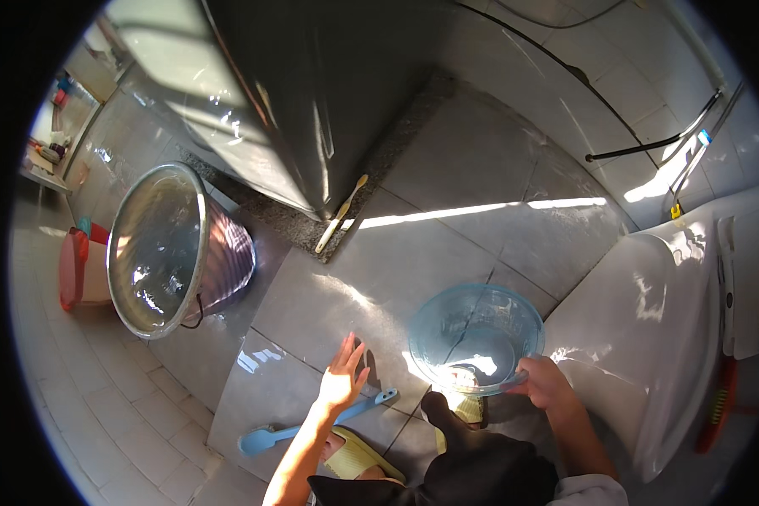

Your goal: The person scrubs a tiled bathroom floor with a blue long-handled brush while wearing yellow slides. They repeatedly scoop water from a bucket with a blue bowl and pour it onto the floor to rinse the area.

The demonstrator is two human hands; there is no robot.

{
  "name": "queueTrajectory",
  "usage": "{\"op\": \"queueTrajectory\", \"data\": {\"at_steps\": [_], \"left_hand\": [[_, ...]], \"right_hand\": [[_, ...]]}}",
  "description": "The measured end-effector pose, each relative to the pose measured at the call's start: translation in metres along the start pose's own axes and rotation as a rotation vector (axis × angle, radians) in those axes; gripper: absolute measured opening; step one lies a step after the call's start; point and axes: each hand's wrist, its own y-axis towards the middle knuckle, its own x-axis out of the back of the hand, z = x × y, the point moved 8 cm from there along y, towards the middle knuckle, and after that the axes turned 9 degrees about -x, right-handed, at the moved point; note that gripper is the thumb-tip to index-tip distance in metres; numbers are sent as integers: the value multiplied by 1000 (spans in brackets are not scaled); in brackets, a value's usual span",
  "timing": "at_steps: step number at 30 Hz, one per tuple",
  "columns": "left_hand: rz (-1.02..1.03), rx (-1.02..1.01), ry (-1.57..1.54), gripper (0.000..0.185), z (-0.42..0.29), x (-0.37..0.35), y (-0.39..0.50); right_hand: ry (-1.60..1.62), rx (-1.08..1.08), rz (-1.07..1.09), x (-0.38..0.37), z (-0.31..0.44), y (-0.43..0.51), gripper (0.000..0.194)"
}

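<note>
My right hand (546, 382) grips the near right rim of a translucent blue plastic basin (427, 319), which is held tilted over the tiled floor. Through its wall the floor tiles and part of my foot show. My left hand (343, 374) is empty, fingers extended and slightly apart, left of the basin. Below my left forearm a light-blue long-handled scrub brush (360, 410) lies on the tiles, partly hidden by the arm. A yellow slipper (364, 456) is on my foot beside it.
A large bucket (231, 259) full of water stands at left, with a red container (73, 269) behind it. A toothbrush (341, 215) lies on the granite ledge (310, 243) by a dark panel (354, 82). A white toilet (613, 310) is at right; a black hose (632, 150) hangs above.
</note>
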Motion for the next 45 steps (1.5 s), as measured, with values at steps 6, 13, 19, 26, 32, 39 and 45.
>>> {"op": "queueTrajectory", "data": {"at_steps": [6, 13, 19, 26, 32, 39, 45], "left_hand": [[-131, 136, 102, 55, 39, 15, -23], [-148, 316, 505, 55, 120, 50, -79], [-251, 436, 402, 57, 109, 65, -83], [-346, 381, 415, 55, 103, 74, -79], [-361, 389, 394, 55, 105, 77, -83], [-383, 381, 385, 54, 108, 79, -87], [-362, 386, 377, 55, 109, 81, -86]], "right_hand": [[-267, 23, 304, -120, 21, -5, 37], [-712, 276, 620, -299, 67, -82, 46], [-782, 646, 758, -454, 89, -157, 53], [-1113, 1536, 171, -571, 92, -155, 73], [-1178, 1721, 105, -599, 78, -152, 69], [-1139, 1522, 188, -612, 67, -125, 70], [-819, 838, 466, -613, 81, -76, 63]]}}
